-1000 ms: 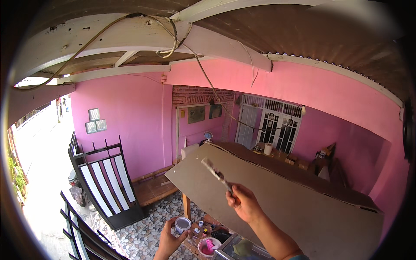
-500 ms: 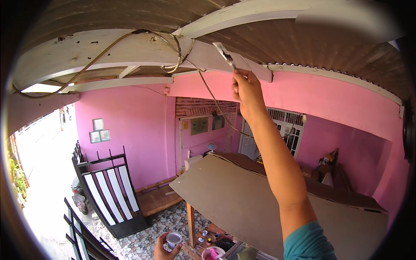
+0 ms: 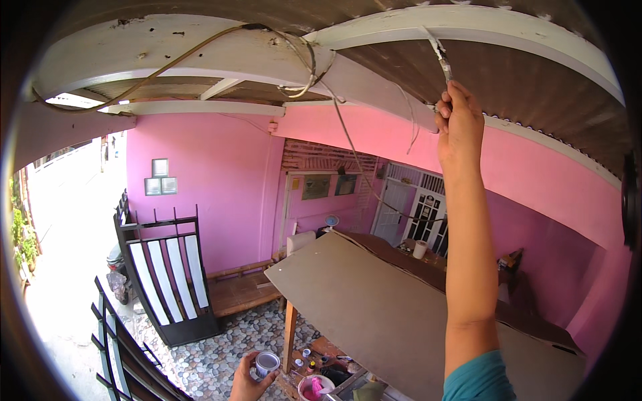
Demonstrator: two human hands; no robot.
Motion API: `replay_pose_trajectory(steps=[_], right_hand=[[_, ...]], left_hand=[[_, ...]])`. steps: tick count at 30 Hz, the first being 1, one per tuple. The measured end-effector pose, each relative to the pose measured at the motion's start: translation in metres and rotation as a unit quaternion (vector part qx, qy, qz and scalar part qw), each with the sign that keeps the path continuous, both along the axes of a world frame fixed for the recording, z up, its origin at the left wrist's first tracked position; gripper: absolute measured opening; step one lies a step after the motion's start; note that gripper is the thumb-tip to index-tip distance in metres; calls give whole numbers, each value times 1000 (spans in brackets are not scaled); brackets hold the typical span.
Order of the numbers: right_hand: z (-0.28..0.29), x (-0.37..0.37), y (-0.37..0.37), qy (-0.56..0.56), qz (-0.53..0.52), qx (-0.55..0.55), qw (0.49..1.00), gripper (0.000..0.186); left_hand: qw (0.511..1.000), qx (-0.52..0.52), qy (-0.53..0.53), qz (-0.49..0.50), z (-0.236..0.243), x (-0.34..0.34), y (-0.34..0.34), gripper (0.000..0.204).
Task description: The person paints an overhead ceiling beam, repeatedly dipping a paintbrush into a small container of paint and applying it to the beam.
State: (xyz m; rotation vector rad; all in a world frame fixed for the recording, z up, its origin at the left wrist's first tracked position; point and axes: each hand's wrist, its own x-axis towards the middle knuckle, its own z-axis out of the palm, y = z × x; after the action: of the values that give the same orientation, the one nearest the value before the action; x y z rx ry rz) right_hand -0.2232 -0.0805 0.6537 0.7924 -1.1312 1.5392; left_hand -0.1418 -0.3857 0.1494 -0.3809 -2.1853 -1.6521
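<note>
Clock positions are taken from the centre of my view. At 2 o'clock, my right hand (image 3: pixel 461 123) is closed around the handle of a brush (image 3: pixel 440 53), the arm extended upward and its teal sleeve (image 3: pixel 478 377) visible near 5 o'clock. The brush lies at 1 o'clock, tilted, its bristles pointing toward 12 and appearing to touch the face of a white beam (image 3: pixel 508 30), which curves below the brown roof (image 3: pixel 394 67). Near 7 o'clock, my left hand (image 3: pixel 249 379) curls about the side of a small can (image 3: pixel 267 361), thumb and fingers parted by its width; the can is open, its mouth upward. Just to the right of the can stands a wooden leg (image 3: pixel 289 337), and at 6 o'clock sits a bucket (image 3: pixel 328 383) with something pink (image 3: pixel 312 388) inside. A broad grey-brown board (image 3: pixel 374 301) slopes across 5 o'clock, behind my right forearm. A black gate (image 3: pixel 167 267) with white panels leans at 8 o'clock, a low bench (image 3: pixel 244 299) beside it. A pink wall (image 3: pixel 207 180) fills 9 to 10 o'clock, and a cable (image 3: pixel 194 52) hangs in loops between 11 and 12.
</note>
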Motion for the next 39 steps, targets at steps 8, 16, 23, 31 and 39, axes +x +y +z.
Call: replay_pose_trajectory(steps=[8, 16, 23, 31, 39], right_hand=[[-25, -28, -31, -74, -4, 14, 997, 15], [13, -21, -15, -68, -87, 13, 994, 13], [-18, 33, 15, 68, -48, -49, 995, 15], [-16, -56, -22, -92, -88, 44, 991, 16], [27, -91, -33, -11, -169, 32, 985, 19]], left_hand=[[998, -66, 1, 25, -3, 1, 0, 65], [1000, -19, -12, 9, -9, -1, 4, 64], [999, -28, 21, -1, -13, -7, 1, 62], [998, -57, -17, 7, 0, -3, 7, 65], [999, -15, -30, 8, -14, 0, -1, 64]])
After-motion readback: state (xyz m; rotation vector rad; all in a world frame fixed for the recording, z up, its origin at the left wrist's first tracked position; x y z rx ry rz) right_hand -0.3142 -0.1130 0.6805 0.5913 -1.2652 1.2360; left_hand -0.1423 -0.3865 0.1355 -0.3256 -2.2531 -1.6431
